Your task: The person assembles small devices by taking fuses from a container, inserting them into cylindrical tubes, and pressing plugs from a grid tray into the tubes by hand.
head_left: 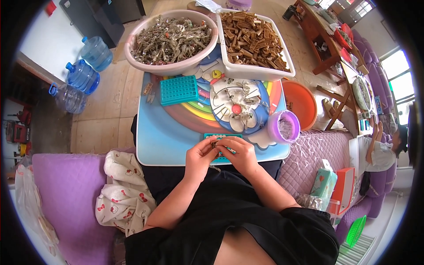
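Note:
My left hand [200, 155] and my right hand [240, 153] meet near the front edge of a small low table [163, 134] with a cartoon print. Fingertips of both are pinched together around something small and brownish, too covered to name. Beneath them lies a teal tray [226, 159] with a row of pale round pieces along its far side; my hands hide much of it. Farther off to the left sits a second teal tray [179, 90] with a grid of holes. Thin, clear and metallic-looking pieces [236, 99] are scattered over the table's middle.
A pink basin [132, 55] of tangled clear pieces and a white bin [260, 74] of brown pieces stand at the far side. To the right are a purple tub [282, 138] and an orange basin [304, 99]. Water jugs [84, 76] stand left; another person [380, 150] sits right.

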A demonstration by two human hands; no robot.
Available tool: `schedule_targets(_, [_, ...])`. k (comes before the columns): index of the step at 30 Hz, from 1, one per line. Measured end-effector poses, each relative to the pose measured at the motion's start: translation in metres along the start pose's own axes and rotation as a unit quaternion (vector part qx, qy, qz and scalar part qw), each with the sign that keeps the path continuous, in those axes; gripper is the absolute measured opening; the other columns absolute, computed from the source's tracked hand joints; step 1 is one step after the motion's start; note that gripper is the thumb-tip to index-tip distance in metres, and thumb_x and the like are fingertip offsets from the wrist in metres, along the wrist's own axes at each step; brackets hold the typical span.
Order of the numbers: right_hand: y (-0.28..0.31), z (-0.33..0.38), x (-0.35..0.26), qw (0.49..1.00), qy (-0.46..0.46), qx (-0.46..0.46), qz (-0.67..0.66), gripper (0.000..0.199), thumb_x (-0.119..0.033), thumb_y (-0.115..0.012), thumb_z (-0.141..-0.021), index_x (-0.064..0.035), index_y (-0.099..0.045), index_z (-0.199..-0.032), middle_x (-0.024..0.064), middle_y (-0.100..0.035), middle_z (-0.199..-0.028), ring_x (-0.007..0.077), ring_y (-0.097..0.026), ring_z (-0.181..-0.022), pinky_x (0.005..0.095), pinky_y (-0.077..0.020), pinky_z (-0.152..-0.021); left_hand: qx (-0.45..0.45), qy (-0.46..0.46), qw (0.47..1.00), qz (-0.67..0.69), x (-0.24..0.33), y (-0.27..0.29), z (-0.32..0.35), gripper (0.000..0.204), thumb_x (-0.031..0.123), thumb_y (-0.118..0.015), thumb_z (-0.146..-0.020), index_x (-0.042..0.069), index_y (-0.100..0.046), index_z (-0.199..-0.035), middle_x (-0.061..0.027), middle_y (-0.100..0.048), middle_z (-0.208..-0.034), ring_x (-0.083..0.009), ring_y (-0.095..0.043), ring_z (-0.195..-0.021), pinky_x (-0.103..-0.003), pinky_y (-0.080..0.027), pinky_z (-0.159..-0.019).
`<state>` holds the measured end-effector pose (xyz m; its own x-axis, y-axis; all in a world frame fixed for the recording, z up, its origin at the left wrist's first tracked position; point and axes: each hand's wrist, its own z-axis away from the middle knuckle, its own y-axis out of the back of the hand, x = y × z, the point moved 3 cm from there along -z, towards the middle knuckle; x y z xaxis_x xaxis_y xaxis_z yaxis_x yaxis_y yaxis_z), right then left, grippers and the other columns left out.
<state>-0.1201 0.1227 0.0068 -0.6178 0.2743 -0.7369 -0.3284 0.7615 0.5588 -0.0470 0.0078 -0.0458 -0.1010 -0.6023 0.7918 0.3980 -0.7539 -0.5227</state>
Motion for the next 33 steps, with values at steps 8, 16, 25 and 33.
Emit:
schedule_targets(8, [-0.009, -0.003, 0.012, 0.959, -0.213, -0.037, -0.181, 0.008, 0.002, -0.068, -0.075, 0.0049, -0.065, -0.081, 0.0097, -0.065, -0.092, 0.0161, -0.063, -0.082, 0.0262, -0.0522, -0.07, 0.036, -0.173, 0.965, -0.194, 0.005, -0.008, 0.008, 0.033, -0.006, -0.056, -0.086, -0.004, -0.054, -0.118, -0.0106, -0.063, -0.106, -0.0122, -0.06, -0.096, -0.025, -0.049, -0.08])
schedule_targets(16, [-0.028, 0.006, 0.034, 0.677, -0.343, -0.116, -0.64, 0.034, -0.006, -0.065, -0.083, -0.0062, -0.051, -0.114, 0.0035, -0.06, -0.097, 0.0171, -0.06, -0.088, 0.0349, -0.0498, -0.08, 0.019, -0.239, 0.948, -0.21, 0.018, -0.012, 0.014, 0.033, -0.005, -0.059, -0.085, 0.0, -0.058, -0.117, -0.0107, -0.065, -0.105, -0.0123, -0.06, -0.097, -0.024, -0.049, -0.081])
schedule_targets(25, [-0.013, -0.017, 0.033, 0.713, -0.336, -0.293, -0.541, 0.034, -0.016, -0.065, -0.085, -0.0055, -0.051, -0.114, 0.0022, -0.056, -0.105, 0.0151, -0.056, -0.097, 0.0329, -0.0468, -0.085, -0.057, 0.009, 0.979, 0.196, 0.005, 0.006, 0.001, 0.024, -0.004, -0.059, -0.083, 0.003, -0.062, -0.106, -0.0116, -0.063, -0.108, -0.0202, -0.062, -0.096, -0.032, -0.051, -0.085])
schedule_targets(33, [0.057, -0.15, 0.101, 0.971, -0.179, -0.052, -0.147, 0.017, -0.011, -0.063, -0.082, -0.0022, -0.065, -0.097, 0.0022, -0.062, -0.084, 0.0079, -0.057, -0.077, 0.0233, -0.0466, -0.07, -0.049, 0.012, 0.968, 0.247, 0.004, 0.021, -0.009, 0.023, -0.005, -0.057, -0.084, 0.003, -0.06, -0.106, -0.013, -0.063, -0.104, -0.0246, -0.061, -0.099, -0.038, -0.051, -0.089])
